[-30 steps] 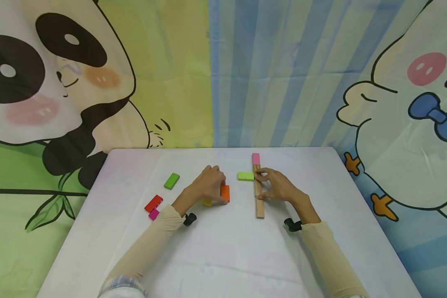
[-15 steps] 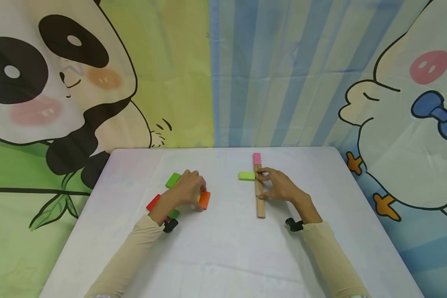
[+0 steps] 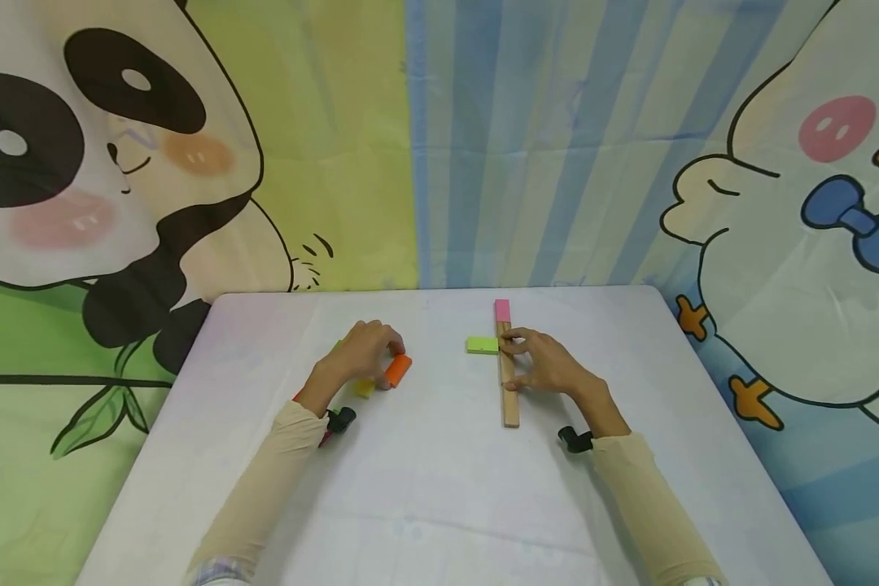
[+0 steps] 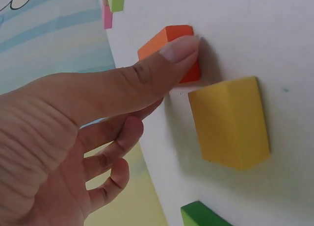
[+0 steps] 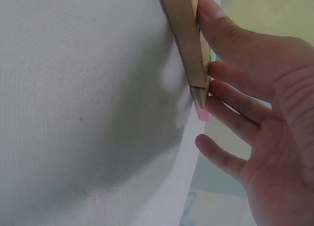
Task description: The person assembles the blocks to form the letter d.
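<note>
My left hand pinches an orange block between thumb and fingers; in the left wrist view the thumb lies across the orange block. Just beside it stands a yellow block, which the head view shows partly behind the hand. My right hand rests thumb and fingertips on a line of wooden blocks, its fingers spread. In the right wrist view the little finger stays off the wooden blocks. A pink block continues the line at the far end, and a light green block touches its left side.
Behind the left hand and wrist, red and green blocks are mostly hidden; a green block shows in the left wrist view. Everything lies on a white table, with a printed cloth hanging behind its far edge.
My left hand has carried the orange block to the left, away from the wooden line, then slightly farther back. The block is now turned at a slant. The right hand stays in place.
</note>
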The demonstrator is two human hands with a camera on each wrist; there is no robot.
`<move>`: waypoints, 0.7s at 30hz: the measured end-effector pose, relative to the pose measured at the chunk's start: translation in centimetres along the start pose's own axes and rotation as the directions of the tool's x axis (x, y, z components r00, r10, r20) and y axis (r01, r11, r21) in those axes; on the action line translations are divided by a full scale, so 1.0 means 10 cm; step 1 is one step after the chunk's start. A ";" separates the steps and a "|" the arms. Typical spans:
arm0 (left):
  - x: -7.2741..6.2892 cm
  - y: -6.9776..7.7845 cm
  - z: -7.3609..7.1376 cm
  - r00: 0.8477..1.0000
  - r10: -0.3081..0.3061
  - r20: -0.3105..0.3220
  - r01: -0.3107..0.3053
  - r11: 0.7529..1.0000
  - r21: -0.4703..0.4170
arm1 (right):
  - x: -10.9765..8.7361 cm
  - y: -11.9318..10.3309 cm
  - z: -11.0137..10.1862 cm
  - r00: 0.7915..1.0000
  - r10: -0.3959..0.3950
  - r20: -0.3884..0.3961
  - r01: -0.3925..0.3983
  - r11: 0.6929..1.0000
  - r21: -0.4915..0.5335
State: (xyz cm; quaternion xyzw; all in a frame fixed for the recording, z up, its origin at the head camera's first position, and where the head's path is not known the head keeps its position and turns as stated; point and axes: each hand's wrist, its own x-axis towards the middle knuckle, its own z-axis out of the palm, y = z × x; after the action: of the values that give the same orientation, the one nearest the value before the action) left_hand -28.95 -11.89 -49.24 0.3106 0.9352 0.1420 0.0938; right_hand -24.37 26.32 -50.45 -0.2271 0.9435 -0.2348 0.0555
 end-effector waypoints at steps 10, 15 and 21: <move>0.25 -0.06 0.14 1.000 -0.023 0.021 0.028 0.965 -0.259 | 0.01 -0.02 0.01 1.000 0.003 0.000 -0.003 1.000 -0.006; 0.37 -0.03 0.18 0.999 -0.021 0.039 0.032 0.952 -0.304 | 0.00 -0.02 0.03 1.000 0.010 0.004 -0.010 1.000 0.000; 0.50 0.01 0.19 1.000 0.004 0.027 0.005 0.946 -0.324 | 0.01 -0.02 0.01 1.000 0.007 -0.004 -0.007 1.000 -0.004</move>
State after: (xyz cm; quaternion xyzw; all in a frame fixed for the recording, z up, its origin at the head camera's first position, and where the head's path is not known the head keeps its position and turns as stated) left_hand -32.32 -8.42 -51.43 0.2927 0.8978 0.2895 0.1565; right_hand -24.32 26.03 -50.46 -0.2237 0.9449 -0.2330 0.0541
